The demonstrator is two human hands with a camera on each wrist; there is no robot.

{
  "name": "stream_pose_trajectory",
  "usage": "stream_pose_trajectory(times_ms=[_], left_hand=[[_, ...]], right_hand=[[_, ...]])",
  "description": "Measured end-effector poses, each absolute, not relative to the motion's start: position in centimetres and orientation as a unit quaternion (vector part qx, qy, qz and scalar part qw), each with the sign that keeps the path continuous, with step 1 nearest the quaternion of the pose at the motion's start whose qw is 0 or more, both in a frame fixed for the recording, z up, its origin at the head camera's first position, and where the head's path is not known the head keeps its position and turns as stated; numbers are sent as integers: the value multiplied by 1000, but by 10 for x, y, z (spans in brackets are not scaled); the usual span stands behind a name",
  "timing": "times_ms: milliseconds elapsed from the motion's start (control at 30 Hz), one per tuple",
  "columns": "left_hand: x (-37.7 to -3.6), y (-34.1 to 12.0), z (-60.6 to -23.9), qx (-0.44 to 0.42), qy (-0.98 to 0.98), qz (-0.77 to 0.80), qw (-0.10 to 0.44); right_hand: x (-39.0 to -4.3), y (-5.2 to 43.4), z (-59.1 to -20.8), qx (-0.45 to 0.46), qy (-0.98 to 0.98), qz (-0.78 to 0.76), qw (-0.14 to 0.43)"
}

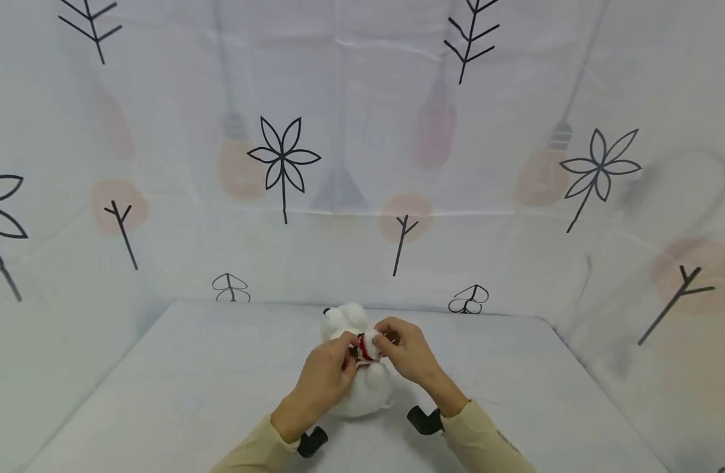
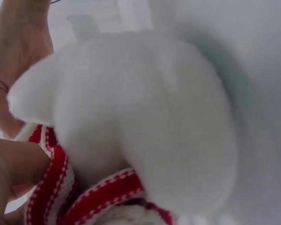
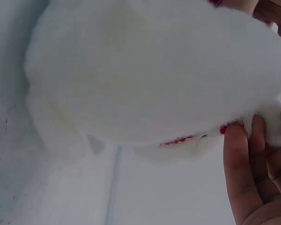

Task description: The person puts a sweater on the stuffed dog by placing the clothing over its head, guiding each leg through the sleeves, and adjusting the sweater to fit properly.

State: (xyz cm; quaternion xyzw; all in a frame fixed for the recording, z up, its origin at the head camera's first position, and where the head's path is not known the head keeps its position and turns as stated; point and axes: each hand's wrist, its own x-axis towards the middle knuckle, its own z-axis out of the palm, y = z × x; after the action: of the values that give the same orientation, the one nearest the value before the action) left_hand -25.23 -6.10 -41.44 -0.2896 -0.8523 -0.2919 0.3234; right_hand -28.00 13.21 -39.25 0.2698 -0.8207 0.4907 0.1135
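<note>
A white plush toy [image 1: 365,394] with a small black nose sits upright on the white table, between the two hands. Red-and-white striped knitwear [image 2: 61,178] wraps loosely about its body, its edges stitched in white. My left hand [image 1: 327,371] pinches a band of this knitwear between thumb and fingers at the toy's near side. On the other side my right hand [image 1: 408,349] holds a small white limb of the toy beside the red knit, fingers curled round it. In the right wrist view the plush body hides much of the knit, while my right fingers [image 3: 236,154] show at its edge.
Black wrist-camera mounts [image 1: 424,420] hang under both forearms, close over the white tabletop [image 1: 220,368]. A white cloth backdrop [image 1: 351,249] with printed plants and lamps rises behind the table and at both sides.
</note>
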Motion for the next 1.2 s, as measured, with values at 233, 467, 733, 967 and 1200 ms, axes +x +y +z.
stream_pose_trajectory(times_ms=[233,467,733,967,1200], left_hand=[[-255,-65,-414,-276,-859,-300,308],[-250,-63,-411,-263,-839,-427,211],[-244,-59,-410,-253,-870,-345,244],[-245,-63,-407,-251,-865,-216,378],[-248,-66,-410,-251,-850,-285,366]], right_hand=[[-280,132,-392,255,-820,504,92],[-275,129,-394,301,-840,442,93],[-274,131,-397,305,-830,449,129],[-266,127,-386,319,-789,493,180],[-264,129,-385,312,-798,492,157]])
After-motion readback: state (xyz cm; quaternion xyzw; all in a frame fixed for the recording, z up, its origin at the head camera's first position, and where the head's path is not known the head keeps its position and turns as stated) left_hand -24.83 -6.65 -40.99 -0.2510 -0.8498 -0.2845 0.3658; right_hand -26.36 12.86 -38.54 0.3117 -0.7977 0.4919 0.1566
